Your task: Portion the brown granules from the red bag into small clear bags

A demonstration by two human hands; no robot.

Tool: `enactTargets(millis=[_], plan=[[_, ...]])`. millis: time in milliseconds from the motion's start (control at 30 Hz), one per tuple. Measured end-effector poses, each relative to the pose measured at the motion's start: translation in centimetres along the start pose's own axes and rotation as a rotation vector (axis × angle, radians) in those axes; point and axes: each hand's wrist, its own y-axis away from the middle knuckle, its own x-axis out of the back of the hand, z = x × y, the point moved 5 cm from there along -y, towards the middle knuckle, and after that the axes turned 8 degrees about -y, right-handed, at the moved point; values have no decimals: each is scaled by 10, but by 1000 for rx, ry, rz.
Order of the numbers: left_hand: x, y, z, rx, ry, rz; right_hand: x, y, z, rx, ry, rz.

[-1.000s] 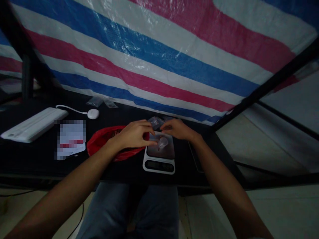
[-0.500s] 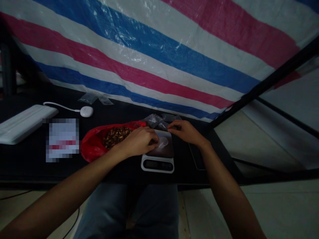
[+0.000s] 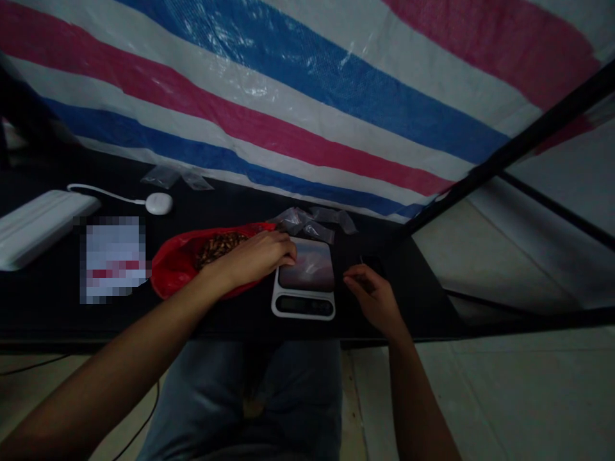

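Note:
A kitchen scale (image 3: 306, 278) with a white body, shiny plate and dark display lies in front of me. My left hand (image 3: 273, 253) is at the plate's left edge, fingers curled down and together; whatever they hold is hidden. Beside it, partly under my left forearm, an open red bag (image 3: 173, 266) contains many small brown pieces (image 3: 218, 246), like nuts or seeds. My right hand (image 3: 372, 294) hovers just right of the scale, thumb and fingertips drawn together; anything between them is too small to name. A pale patch on the plate may be a reflection.
Several clear plastic bags (image 3: 314, 223) lie behind the scale, and more bags (image 3: 177, 177) at the back left. A white oblong case (image 3: 45, 224), a corded round white device (image 3: 159, 203) and a blurred packet (image 3: 113, 259) are left. A dark flat object (image 3: 375, 262) lies behind my right hand.
My right hand has moved from the clear bags to the scale's right side, nearer me. My left hand has shifted slightly left and back, uncovering more of the plate. The view has shifted slightly.

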Motion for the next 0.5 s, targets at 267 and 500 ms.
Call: enactTargets(millis=[267,500], plan=[[2,0,-3,-20,54,32,-12,41,10,51,-91,255],[40,6,-12,79,151,390,-20,59,-5,207,233,225]])
